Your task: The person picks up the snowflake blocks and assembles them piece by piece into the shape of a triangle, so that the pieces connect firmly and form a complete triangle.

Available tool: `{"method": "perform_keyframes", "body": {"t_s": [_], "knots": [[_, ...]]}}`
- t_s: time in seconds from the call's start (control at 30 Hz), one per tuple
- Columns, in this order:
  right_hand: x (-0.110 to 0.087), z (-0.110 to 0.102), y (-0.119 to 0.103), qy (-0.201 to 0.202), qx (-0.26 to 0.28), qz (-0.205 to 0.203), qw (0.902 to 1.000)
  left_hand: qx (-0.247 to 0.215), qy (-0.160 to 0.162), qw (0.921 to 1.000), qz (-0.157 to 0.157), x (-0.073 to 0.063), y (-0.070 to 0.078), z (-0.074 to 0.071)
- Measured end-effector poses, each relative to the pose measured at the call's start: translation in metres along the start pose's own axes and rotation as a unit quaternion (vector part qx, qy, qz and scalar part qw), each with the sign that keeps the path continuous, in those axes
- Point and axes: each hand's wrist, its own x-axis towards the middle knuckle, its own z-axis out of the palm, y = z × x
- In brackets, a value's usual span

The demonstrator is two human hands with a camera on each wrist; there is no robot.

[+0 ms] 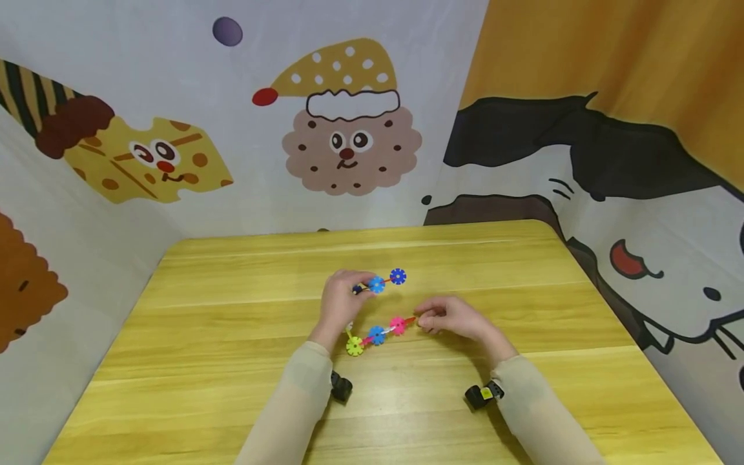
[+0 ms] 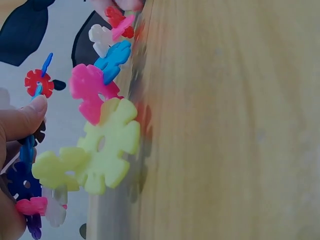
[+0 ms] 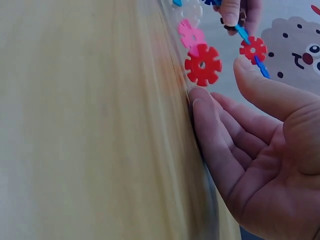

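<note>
My left hand pinches a chain of plastic snowflake discs between thumb and fingers, near a dark disc. Past the fingertips, that end runs through a light blue disc and a red disc to a dark blue disc. Partly behind the left hand, more discs lead round to a yellow disc. From there the chain goes on through pink, blue and white ones to a red end disc. My right hand has its fingertips right at that red disc, its thumb held apart from the fingers.
The pieces are over a wooden table whose far edge meets a cloth wall printed with cartoon figures. Black wrist cameras sit below the left cuff and the right cuff.
</note>
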Motion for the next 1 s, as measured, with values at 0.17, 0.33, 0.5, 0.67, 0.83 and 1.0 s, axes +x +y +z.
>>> {"method": "perform_keyframes", "body": {"t_s": [0.17,0.33,0.5,0.67,0.83,1.0], "knots": [[0.006,0.009,0.002,0.006,0.001,-0.003,1.0,-0.011,0.007,0.9998,-0.012,-0.001,-0.003,-0.001],[0.014,0.018,0.002,0.031,-0.027,-0.024,0.9989,-0.019,0.021,0.9995,-0.016,-0.003,-0.003,-0.002],[0.02,0.029,0.001,0.065,0.048,-0.037,0.996,-0.017,0.054,0.9977,-0.036,-0.004,-0.005,-0.002],[0.031,0.045,-0.002,0.121,0.164,-0.047,0.9778,-0.003,0.087,0.9948,-0.053,-0.003,-0.005,-0.001],[0.043,0.06,-0.011,0.174,0.282,-0.044,0.9425,-0.026,0.103,0.9905,-0.087,-0.004,0.0,0.002],[0.051,0.066,-0.02,0.212,0.293,-0.039,0.9315,-0.055,0.099,0.9886,-0.099,-0.005,0.004,0.008]]}}
